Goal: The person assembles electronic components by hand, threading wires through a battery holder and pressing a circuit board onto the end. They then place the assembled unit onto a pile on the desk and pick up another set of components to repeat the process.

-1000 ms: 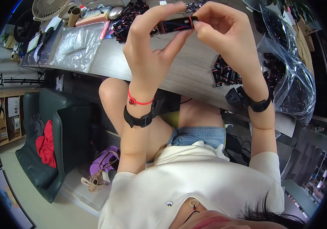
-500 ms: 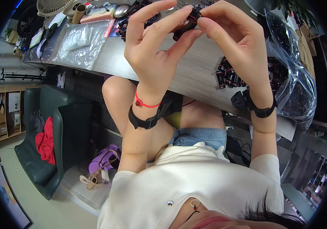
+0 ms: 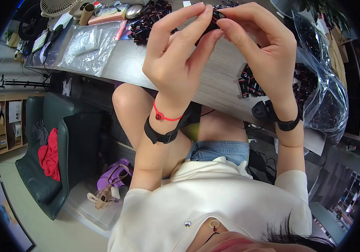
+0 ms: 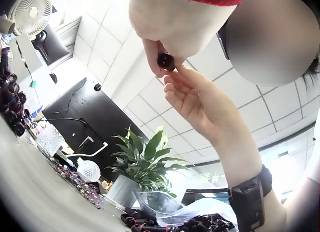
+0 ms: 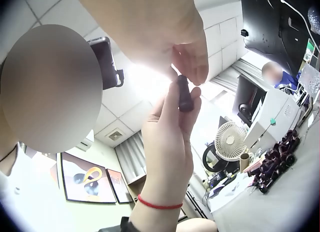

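A small black cylinder (image 5: 185,98) with a dark, round end is held up above the table between both hands. In the head view only part of the cylinder (image 3: 217,17) shows, the fingers covering the rest. My left hand (image 3: 173,69) pinches its body between thumb and fingers. At the other end, the thumb and fingertips of my right hand (image 3: 268,52) pinch the tip. Seen from the left wrist, one round end of the cylinder (image 4: 165,61) points out from the left fingers.
Similar black pieces with red rings lie in a pile (image 3: 251,82) at the table's right and a bigger heap (image 3: 148,23) at the back. Clear plastic bags stand right (image 3: 325,96) and lie left (image 3: 89,48). A fan (image 3: 58,6) and a green chair (image 3: 62,138) are at left.
The cylinder has turned from lying crosswise to pointing away at a slant. My left fingers have closed in over it, and both hands have shifted slightly right.
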Available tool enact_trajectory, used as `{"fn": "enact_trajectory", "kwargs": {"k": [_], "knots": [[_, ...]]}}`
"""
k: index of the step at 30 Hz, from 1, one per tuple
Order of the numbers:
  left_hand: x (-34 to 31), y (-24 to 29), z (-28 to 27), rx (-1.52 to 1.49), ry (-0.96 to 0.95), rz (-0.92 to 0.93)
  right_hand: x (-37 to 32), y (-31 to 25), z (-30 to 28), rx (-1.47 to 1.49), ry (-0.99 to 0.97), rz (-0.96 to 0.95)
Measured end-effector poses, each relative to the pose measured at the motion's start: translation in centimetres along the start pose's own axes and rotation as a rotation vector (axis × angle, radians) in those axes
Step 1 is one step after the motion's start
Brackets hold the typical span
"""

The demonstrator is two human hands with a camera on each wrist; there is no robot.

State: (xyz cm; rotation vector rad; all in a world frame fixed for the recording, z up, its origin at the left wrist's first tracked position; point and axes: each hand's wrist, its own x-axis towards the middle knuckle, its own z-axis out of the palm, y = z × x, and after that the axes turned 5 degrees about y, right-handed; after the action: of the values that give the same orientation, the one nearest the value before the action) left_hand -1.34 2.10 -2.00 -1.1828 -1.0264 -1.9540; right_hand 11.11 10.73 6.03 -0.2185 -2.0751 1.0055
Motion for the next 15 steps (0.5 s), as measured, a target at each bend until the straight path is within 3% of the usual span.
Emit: {"fn": "enact_trajectory", "kwargs": {"k": [5,6,10,13,15], "knots": [[1.8,-4.9,4.1,-0.217,0.307,0.647,-0.2,-0.7,0.6,-0.149,0.079,-0.069],[0.9,-3.7,3.1,-0.216,0.306,0.647,-0.2,-0.7,0.7,-0.149,0.079,-0.069],[-0.2,1.0,0.5,0.254,0.028,0.32,-0.5,-0.4,1.0,-0.052,0.096,-0.006],[-0.2,2.3,-0.1,0.597,-0.185,0.061,-0.9,-0.1,1.7,0.22,0.137,0.175],[-0.4,1.8,0.0,0.589,-0.159,0.109,-1.0,0.3,1.6,0.263,0.124,0.206]]}}
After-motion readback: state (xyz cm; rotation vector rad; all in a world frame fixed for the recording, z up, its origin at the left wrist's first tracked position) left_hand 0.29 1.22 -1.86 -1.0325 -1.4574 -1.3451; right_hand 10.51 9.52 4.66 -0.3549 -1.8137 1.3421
